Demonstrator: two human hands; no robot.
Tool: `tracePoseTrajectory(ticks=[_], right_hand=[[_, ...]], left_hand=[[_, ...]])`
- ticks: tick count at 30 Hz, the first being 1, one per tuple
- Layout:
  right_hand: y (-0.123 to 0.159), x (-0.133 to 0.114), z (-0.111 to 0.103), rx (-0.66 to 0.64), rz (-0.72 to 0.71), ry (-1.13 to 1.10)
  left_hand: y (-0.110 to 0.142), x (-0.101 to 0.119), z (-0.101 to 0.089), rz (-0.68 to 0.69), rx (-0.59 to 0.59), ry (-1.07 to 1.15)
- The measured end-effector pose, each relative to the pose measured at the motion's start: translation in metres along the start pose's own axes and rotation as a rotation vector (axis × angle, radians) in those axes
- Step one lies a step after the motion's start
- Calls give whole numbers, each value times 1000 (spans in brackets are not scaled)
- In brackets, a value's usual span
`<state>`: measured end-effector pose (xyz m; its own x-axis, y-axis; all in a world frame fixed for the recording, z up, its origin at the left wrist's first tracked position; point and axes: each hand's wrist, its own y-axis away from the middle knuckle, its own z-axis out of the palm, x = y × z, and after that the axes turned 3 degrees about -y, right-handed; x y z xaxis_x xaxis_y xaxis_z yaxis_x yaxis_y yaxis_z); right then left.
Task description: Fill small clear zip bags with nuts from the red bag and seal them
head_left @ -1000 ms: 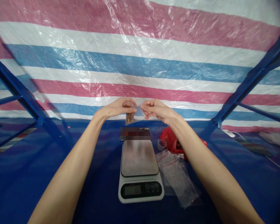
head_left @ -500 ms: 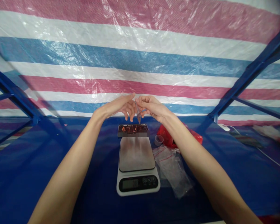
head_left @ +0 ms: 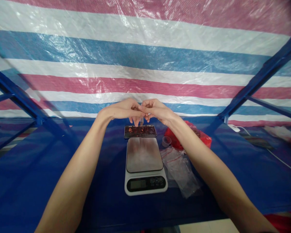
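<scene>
A kitchen scale (head_left: 145, 185) sits at centre, display toward the viewer. Clear plastic bags (head_left: 179, 171) lie right of the scale; a small clear cup (head_left: 166, 141) and a red plastic bag (head_left: 188, 137) stand beyond them. Over the scale's far edge, the left hand (head_left: 123, 110) and right hand (head_left: 157, 110) meet, fingers pressed together around a small clear plastic piece (head_left: 141, 121); which hand pinches it cannot be told. A close, steady pinch keeps so small a piece secure. It hangs just above a dark flat box (head_left: 140, 131) behind the scale.

- digital kitchen scale (head_left: 144, 154)
- small clear cup (head_left: 166, 141)
- red plastic bag (head_left: 189, 137)
- clear plastic bags (head_left: 178, 170)
- striped woven tarp (head_left: 145, 64)
- blue steel frame (head_left: 264, 77)
</scene>
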<state>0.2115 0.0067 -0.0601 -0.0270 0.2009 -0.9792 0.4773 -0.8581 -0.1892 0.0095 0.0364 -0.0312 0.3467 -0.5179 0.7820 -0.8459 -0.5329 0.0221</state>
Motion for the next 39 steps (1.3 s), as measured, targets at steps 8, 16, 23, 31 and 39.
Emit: tracePoseTrajectory(ticks=[8,16,23,31,39], right_hand=[[1,-5,-3,-19,-6,36],[-1,-1,-1,-81,14,178],[1,-5,2,-46,16,314],[3,-15,13,234,68,814],[-1,-5,7,285,-155,676]], left_hand=[[10,-4,-5,30,-72,182],[11,-8,-7,-86,-34,60],[10,6,-4,-81,18,-166],[13,8,-7,-231,73,-273],[7,28,4,-259,165,-298]])
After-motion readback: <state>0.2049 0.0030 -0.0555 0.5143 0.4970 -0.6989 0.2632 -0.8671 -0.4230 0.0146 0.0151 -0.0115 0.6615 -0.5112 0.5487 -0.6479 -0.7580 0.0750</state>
